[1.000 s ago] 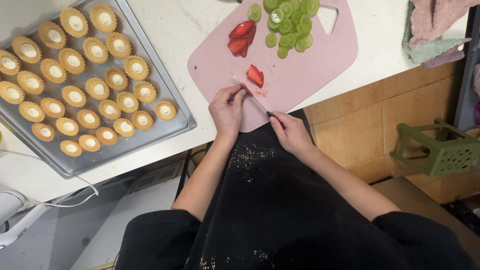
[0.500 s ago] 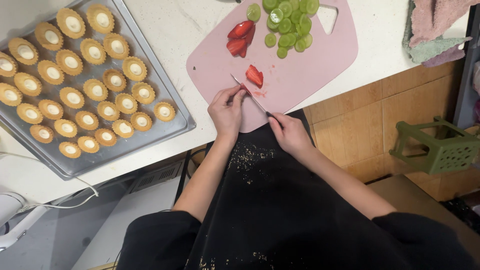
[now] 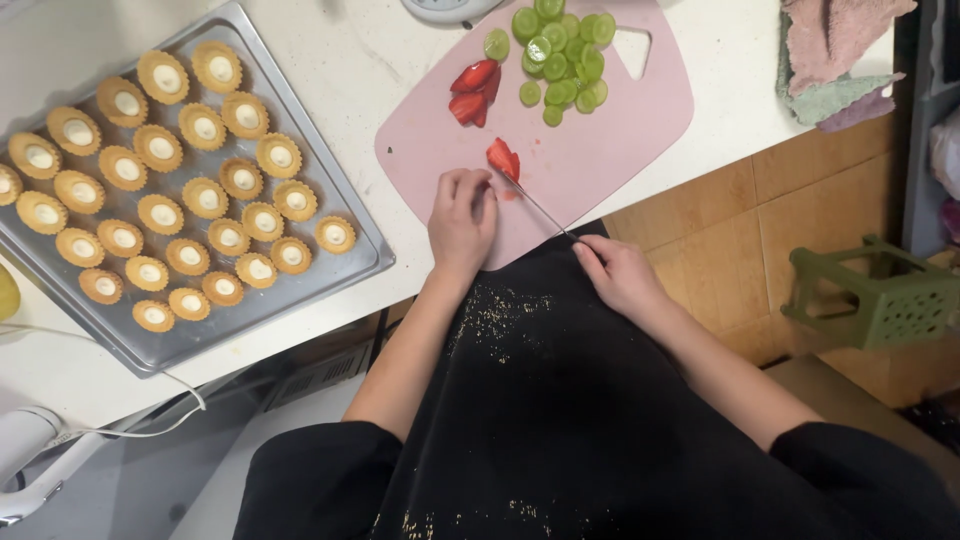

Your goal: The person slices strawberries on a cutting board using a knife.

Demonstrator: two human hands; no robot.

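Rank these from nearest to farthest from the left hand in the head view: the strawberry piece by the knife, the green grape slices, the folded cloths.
1. Strawberry piece, just above the left hand.
2. Green grape slices, top of the board.
3. Folded cloths, far right corner.

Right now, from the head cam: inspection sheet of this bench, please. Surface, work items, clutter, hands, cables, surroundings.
Surface: white counter, lightly marked; pink cutting board overhangs its front edge.
Work items: strawberry piece on the board by the knife; strawberry slices and green fruit slices further back.
Clutter: metal tray of filled tart shells; folded cloths at the counter's right end.
Hands: left hand rests on the board beside the strawberry piece; right hand holds the knife handle, blade angled toward the fruit.
Cables: white cable trailing along the counter's front left.
Surroundings: green basket below right; wooden cabinet front.
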